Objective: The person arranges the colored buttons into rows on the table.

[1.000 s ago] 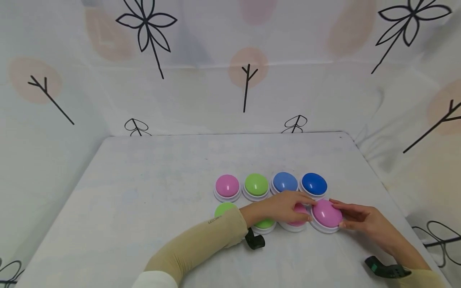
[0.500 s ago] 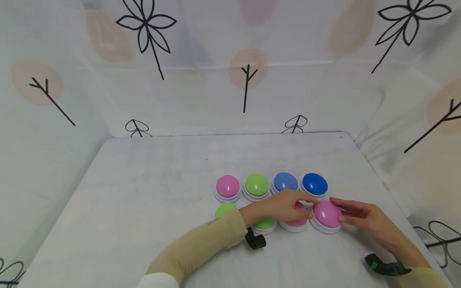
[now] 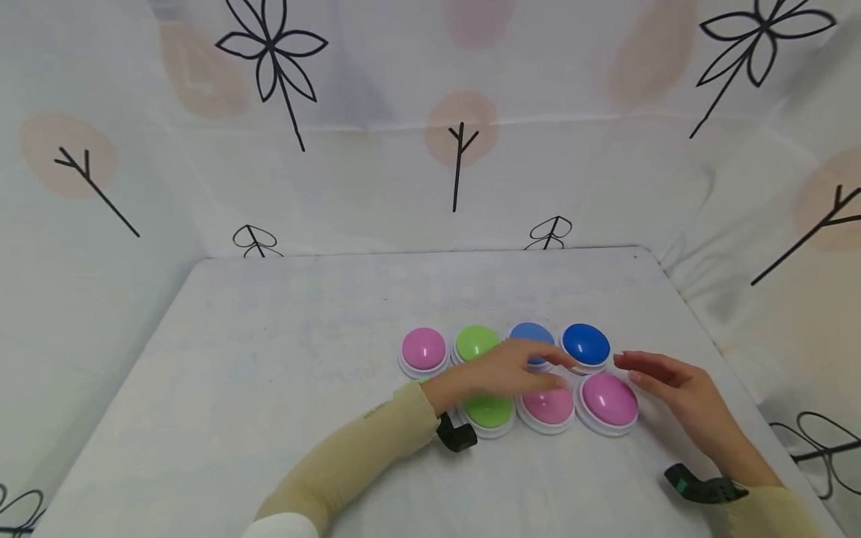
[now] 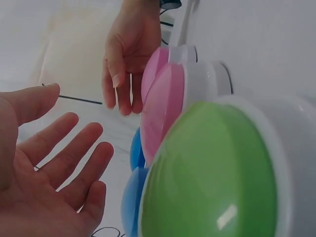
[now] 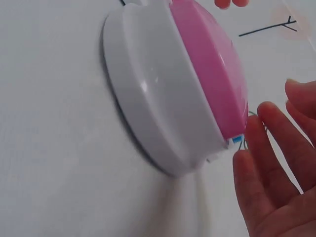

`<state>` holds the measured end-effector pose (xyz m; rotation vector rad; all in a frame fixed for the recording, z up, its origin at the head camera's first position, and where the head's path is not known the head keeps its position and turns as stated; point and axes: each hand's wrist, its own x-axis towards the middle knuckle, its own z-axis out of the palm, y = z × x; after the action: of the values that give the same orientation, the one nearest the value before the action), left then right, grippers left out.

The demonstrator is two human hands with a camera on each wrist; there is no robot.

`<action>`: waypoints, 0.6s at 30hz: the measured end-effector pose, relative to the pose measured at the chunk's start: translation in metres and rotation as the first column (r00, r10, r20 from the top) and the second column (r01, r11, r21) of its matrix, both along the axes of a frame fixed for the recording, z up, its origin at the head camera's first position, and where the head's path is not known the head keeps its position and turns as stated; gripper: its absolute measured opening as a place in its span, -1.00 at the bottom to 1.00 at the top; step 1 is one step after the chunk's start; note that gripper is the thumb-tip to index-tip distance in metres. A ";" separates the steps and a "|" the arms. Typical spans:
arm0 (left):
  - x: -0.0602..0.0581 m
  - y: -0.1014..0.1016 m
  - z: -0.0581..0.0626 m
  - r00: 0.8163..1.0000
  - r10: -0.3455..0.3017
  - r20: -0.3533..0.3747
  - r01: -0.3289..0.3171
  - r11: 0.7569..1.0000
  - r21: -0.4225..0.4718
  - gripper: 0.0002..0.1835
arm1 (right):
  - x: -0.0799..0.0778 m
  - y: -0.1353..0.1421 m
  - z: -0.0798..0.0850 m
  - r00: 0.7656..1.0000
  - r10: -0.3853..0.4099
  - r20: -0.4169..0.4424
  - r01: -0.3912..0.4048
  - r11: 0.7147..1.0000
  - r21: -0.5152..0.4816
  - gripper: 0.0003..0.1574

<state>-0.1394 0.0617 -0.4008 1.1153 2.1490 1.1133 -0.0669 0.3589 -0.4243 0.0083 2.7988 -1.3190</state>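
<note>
Round push buttons with coloured domes on white bases stand in two rows. Above the front pink button [image 3: 548, 406] hovers my left hand [image 3: 514, 368], fingers relaxed and holding nothing; it partly covers the light blue button [image 3: 531, 332]. In the head view my right hand [image 3: 682, 396] is just right of the rightmost pink button [image 3: 610, 399], apart from it, and the right wrist view shows those fingers [image 5: 269, 153] loosely extended. The front green button [image 4: 207, 173] looms large in the left wrist view. My left sleeve almost wholly hides another front green button.
The back row also has a pink button [image 3: 424, 349], a green button [image 3: 476, 342] and a dark blue button [image 3: 586, 344]. All stand on a white table [image 3: 282, 336], with a patterned cloth [image 3: 377, 172] behind and at the sides.
Both hands have come off the rightmost pink button and risen. The left hand has drawn back leftward, exposing more of the front pink button. The buttons stay in place.
</note>
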 end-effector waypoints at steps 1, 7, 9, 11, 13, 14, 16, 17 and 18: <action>-0.002 -0.004 0.001 1.000 0.007 -0.004 -0.007 1.000 0.007 -0.55 | -0.001 -0.002 0.001 1.000 -0.002 -0.008 0.002 1.000 0.000 -0.39; -0.013 -0.032 0.007 0.998 0.050 -0.044 -0.047 0.997 0.065 -0.55 | -0.009 -0.014 0.007 0.999 -0.025 -0.030 0.024 1.000 -0.012 -0.39; -0.016 -0.044 0.009 0.995 0.088 -0.054 -0.084 0.994 0.074 -0.57 | -0.011 -0.018 0.009 0.999 -0.028 -0.041 0.027 0.999 -0.027 -0.40; -0.018 -0.057 0.011 0.990 0.135 -0.052 -0.130 0.988 0.079 -0.57 | -0.014 -0.023 0.011 0.998 -0.031 -0.052 0.029 0.999 -0.045 -0.40; -0.020 -0.071 0.012 0.981 0.183 -0.056 -0.179 0.981 0.078 -0.59 | -0.017 -0.029 0.014 0.997 -0.028 -0.065 0.024 0.998 -0.056 -0.40; -0.022 -0.077 0.012 0.977 0.203 -0.070 -0.197 0.978 0.074 -0.59 | -0.017 -0.032 0.015 0.997 -0.025 -0.072 0.020 0.998 -0.061 -0.40; -0.025 -0.091 0.013 0.969 0.225 -0.104 -0.219 0.973 0.073 -0.59 | -0.019 -0.037 0.018 0.996 -0.020 -0.089 0.013 0.997 -0.073 -0.40; -0.026 -0.097 0.013 0.963 0.236 -0.126 -0.229 0.971 0.070 -0.59 | -0.019 -0.039 0.019 0.995 -0.018 -0.096 0.010 0.997 -0.078 -0.40; -0.028 -0.104 0.014 0.957 0.247 -0.150 -0.239 0.969 0.071 -0.59 | -0.020 -0.042 0.020 0.995 -0.015 -0.103 0.007 0.996 -0.084 -0.41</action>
<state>-0.1670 -0.0425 -0.3872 1.0112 2.4465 1.2291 -0.0868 0.3174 -0.4044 -0.0490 2.8278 -1.4797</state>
